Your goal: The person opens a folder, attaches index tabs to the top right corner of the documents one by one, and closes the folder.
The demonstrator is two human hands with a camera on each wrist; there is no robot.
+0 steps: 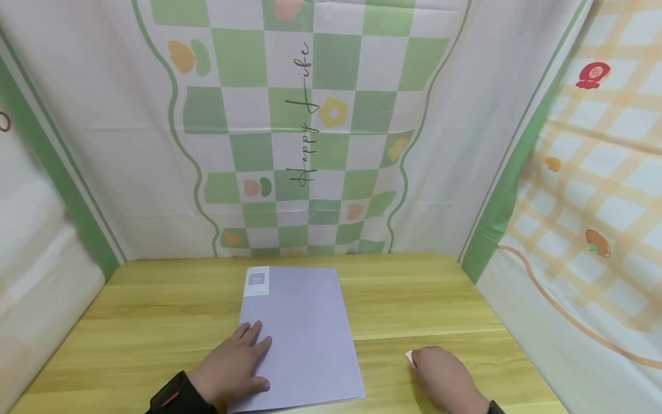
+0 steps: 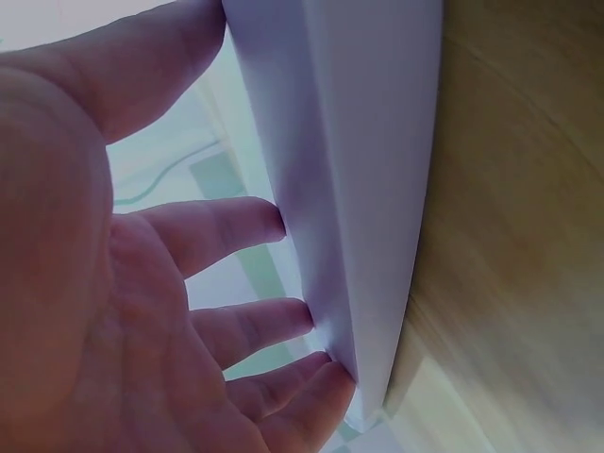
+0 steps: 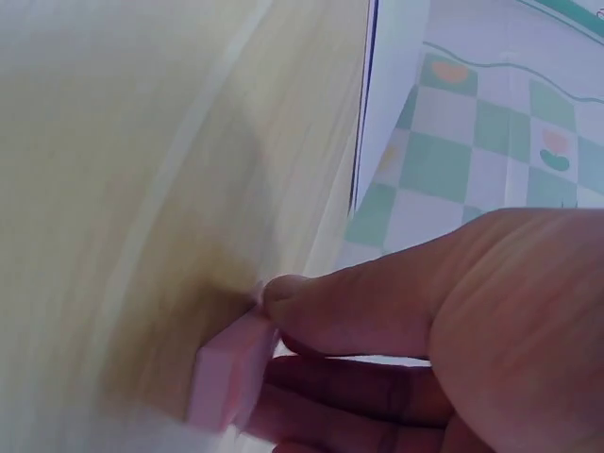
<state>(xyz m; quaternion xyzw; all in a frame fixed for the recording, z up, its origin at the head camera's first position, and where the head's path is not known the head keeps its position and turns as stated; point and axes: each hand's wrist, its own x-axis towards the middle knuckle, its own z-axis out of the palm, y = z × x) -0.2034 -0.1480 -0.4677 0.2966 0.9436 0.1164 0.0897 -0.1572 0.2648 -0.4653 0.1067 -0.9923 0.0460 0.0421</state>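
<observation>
A closed lilac folder [image 1: 307, 328] lies flat on the wooden table, a white label [image 1: 256, 291] at its upper left corner. My left hand [image 1: 230, 365] rests on the folder's left side with its fingers spread. In the left wrist view, the fingertips touch the cover, and the folder's spine [image 2: 377, 189] faces the camera. To the right of the folder, my right hand [image 1: 445, 376] pinches a small pink block [image 3: 222, 377] between thumb and fingers, low over the tabletop. Only a pale corner of that block shows in the head view; its exact kind cannot be told.
The yellowish wooden table [image 1: 414, 299] reaches back to a hanging cloth [image 1: 331, 144] with green and white checks. More patterned cloth [image 1: 595, 230] hangs along the right side, and white cloth [image 1: 41, 241] along the left. A dark band [image 1: 178, 397] is on the left wrist.
</observation>
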